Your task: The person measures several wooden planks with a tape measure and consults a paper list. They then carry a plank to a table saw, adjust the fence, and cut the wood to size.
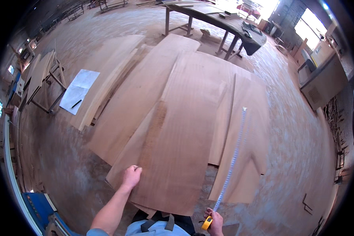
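My left hand (131, 176) is closed at the left edge of a large reddish-brown wooden board (185, 141), thumb on top; the fingers under it are partly hidden. This board lies on other thin wooden sheets, its near end close to my body. In my right hand (216, 224), low at the right, sits a yellow tape measure (207, 223). Its long pale blade (231, 165) runs out, away from me, over the sheets on the right. The blade's far end rests near the middle of those sheets.
More wooden sheets (137, 90) spread leftward, with white paper (80, 88) and a black pen (76, 104) on them. A dark-topped table (208, 15) stands beyond. Boards lean on a metal rack (47, 74) at left; a grey cabinet (324, 78) is at right. Blue machinery (39, 208) sits lower left.
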### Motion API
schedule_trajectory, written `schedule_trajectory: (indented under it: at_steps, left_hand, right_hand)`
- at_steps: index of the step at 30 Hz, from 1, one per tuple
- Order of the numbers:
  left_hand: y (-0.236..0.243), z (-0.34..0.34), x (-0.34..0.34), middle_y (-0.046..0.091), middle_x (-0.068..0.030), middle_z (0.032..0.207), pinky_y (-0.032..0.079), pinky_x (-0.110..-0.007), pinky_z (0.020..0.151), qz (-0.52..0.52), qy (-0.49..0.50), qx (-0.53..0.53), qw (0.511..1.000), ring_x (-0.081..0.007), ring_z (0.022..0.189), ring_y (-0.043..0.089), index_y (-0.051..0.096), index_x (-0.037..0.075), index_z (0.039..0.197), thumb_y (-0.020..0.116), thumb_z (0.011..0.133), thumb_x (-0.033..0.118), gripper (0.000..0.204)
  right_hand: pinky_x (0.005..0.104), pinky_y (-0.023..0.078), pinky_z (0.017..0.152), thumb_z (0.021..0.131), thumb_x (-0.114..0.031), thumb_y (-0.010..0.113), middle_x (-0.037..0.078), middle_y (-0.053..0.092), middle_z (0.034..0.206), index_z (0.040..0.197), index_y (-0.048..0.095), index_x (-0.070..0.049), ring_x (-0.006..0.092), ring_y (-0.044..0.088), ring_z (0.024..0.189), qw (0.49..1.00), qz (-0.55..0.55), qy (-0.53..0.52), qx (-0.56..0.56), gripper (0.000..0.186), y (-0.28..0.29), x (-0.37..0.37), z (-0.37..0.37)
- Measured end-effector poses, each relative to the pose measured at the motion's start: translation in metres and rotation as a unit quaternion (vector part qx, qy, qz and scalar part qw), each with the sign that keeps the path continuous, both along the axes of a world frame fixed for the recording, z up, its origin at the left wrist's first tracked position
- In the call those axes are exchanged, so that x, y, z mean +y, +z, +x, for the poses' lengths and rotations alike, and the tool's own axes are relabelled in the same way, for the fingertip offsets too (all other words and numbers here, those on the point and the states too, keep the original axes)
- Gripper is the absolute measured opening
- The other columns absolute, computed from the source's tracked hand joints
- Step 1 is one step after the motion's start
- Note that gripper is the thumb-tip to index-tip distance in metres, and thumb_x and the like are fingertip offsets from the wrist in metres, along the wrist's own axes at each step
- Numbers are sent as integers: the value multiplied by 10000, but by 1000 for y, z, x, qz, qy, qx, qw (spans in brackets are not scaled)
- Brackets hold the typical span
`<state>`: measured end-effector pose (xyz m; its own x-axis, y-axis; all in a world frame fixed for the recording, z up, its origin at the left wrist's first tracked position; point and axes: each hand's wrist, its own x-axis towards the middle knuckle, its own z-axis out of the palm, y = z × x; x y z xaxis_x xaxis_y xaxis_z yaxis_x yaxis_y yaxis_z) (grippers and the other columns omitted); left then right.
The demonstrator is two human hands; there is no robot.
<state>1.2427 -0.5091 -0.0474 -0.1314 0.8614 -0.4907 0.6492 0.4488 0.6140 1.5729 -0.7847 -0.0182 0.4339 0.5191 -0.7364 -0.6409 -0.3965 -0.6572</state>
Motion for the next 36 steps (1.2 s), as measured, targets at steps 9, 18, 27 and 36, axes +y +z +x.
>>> schedule_trajectory:
  at_steps: [9,18,27,36]
  left_hand:
    - [-3,-11,-1,651,-255,1088,480,-399,926,13,-28,-67,997,-347,1076,622,633,-47,1122,595,844,254,412]
    - [17,1,3,671,-249,1035,486,-395,892,-41,13,-89,995,-314,1030,646,631,-74,1098,586,867,303,445]
    - [24,41,-19,639,-194,775,445,-403,674,37,81,-180,980,-231,734,577,614,-55,835,571,899,333,396]
    - [8,95,-55,627,-201,741,440,-413,653,37,35,-234,971,-264,696,579,603,-45,800,561,893,324,382]
  right_hand:
    - [282,458,610,948,-172,541,32,583,744,824,606,-28,131,560,658,996,-11,79,-50,200,-15,80,-49]
    - [282,487,591,941,-175,554,49,618,731,795,624,-20,139,588,621,990,-14,101,-96,225,-15,99,-45]
    - [268,482,577,931,-142,564,49,619,694,781,637,5,127,584,591,982,23,20,-187,222,34,93,-21]
    - [259,443,575,912,-131,550,29,589,684,748,630,-2,108,546,605,967,21,-24,-253,224,47,36,17]
